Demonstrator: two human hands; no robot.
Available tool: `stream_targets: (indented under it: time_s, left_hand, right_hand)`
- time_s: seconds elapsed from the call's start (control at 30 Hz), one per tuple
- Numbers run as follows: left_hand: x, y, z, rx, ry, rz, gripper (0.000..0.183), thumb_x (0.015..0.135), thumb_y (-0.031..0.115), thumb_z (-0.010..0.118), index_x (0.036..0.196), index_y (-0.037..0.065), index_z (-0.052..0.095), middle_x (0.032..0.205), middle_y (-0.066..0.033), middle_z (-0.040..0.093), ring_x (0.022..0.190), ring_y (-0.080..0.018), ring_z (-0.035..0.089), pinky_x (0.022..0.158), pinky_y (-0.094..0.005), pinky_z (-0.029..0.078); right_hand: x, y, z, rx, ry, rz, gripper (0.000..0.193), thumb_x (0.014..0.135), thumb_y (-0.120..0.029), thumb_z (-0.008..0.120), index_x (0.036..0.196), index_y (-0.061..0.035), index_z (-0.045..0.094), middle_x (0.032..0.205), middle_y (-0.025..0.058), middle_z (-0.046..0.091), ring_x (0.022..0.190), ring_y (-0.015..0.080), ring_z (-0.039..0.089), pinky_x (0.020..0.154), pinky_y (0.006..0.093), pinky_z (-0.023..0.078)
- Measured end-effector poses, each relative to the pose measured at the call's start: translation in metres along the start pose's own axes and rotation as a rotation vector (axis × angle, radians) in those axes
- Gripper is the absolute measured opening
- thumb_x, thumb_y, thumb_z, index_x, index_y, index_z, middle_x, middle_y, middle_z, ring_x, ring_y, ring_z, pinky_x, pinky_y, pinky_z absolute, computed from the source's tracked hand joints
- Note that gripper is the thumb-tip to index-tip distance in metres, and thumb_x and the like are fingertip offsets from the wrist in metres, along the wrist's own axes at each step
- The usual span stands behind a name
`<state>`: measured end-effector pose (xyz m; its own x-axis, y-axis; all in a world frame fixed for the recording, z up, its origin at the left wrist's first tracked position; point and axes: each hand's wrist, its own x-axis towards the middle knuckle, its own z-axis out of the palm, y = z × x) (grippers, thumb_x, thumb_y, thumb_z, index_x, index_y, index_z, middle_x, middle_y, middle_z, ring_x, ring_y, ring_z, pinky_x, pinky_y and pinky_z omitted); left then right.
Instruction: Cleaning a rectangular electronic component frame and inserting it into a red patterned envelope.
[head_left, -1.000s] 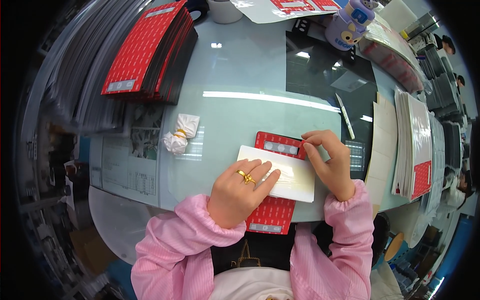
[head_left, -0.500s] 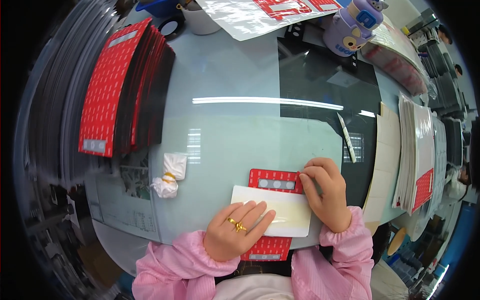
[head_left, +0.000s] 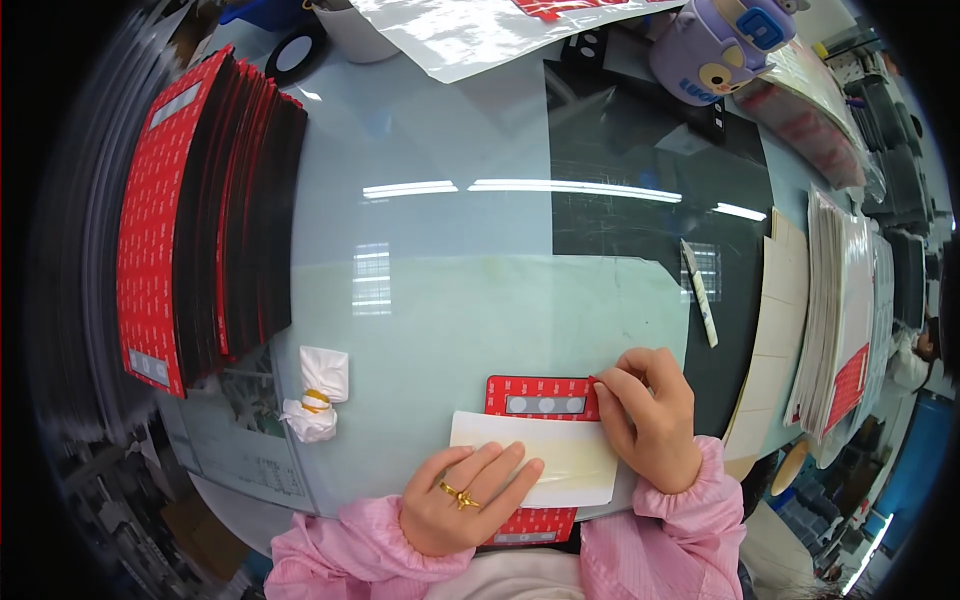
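Observation:
A red patterned panel [head_left: 498,394] with a grey window of three pale circles lies near the table's front edge. Across its middle rests a white card [head_left: 572,452] with a yellowish, shiny strip, and the panel's lower end shows below the card. My left hand [head_left: 468,500], a gold ring on one finger, lies flat on the card with its fingers stretched out. At the panel's upper right corner, the thumb and forefinger of my right hand [head_left: 648,415] pinch the edge; whether they also hold a thin film there, I cannot tell.
A stack of red and black panels [head_left: 150,230] stands at left, near a wrapped white bundle [head_left: 322,378]. To the right lie a craft knife [head_left: 700,295], beige card strips [head_left: 780,300] and stacked sheets [head_left: 835,290]. A purple bottle [head_left: 705,60] and tape roll [head_left: 296,55] stand behind.
The whole view has shifted, so the hands, card and panel sit lower in the picture. Both hands keep much the same place on the card and the panel's corner.

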<state>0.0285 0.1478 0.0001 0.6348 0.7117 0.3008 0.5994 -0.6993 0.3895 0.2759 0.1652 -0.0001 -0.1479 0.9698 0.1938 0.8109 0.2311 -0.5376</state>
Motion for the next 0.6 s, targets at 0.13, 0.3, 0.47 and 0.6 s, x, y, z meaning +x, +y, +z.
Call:
stream_targets:
  time_s: [0.13,0.3,0.47,0.6]
  left_hand:
    - [0.0,0.001,0.0,-0.007,0.006,-0.003,0.029,0.078,0.013,0.07,0.104,0.023,0.079,0.109,0.0053,0.073,0.095,-0.0135,0.065,0.082,-0.0296,0.053]
    - [-0.001,0.0,-0.001,-0.021,-0.03,0.004,0.033,0.076,0.013,0.07,0.106,0.023,0.079,0.109,0.0055,0.072,0.095,-0.0141,0.064,0.082,-0.0302,0.053]
    - [0.001,-0.006,0.0,-0.055,-0.007,0.006,0.03,0.08,0.012,0.069,0.107,0.022,0.079,0.111,0.0066,0.072,0.099,-0.0122,0.063,0.086,-0.0294,0.051]
    - [0.01,-0.01,-0.029,-0.109,-0.038,0.034,0.031,0.081,0.013,0.07,0.11,0.023,0.078,0.111,0.0078,0.072,0.101,-0.0105,0.063,0.092,-0.0293,0.05]
  right_hand:
    - [0.001,-0.002,-0.002,-0.005,0.017,0.027,0.018,0.08,0.005,0.073,0.097,-0.0001,0.069,0.092,0.0123,0.06,0.072,0.025,0.06,0.06,0.0339,0.049]
    - [-0.003,0.002,-0.006,0.045,0.057,0.089,0.018,0.082,0.006,0.071,0.098,0.0004,0.069,0.091,0.0135,0.063,0.072,0.0262,0.062,0.063,0.0339,0.051]
    - [-0.003,0.004,-0.02,0.14,0.096,0.08,0.02,0.081,0.01,0.068,0.1,0.0018,0.068,0.09,0.0141,0.066,0.074,0.0267,0.063,0.065,0.0337,0.052]
    - [-0.003,-0.011,-0.04,0.229,-0.011,-0.036,0.017,0.084,0.007,0.066,0.099,0.0019,0.068,0.093,0.0142,0.068,0.077,0.028,0.064,0.069,0.0358,0.052]
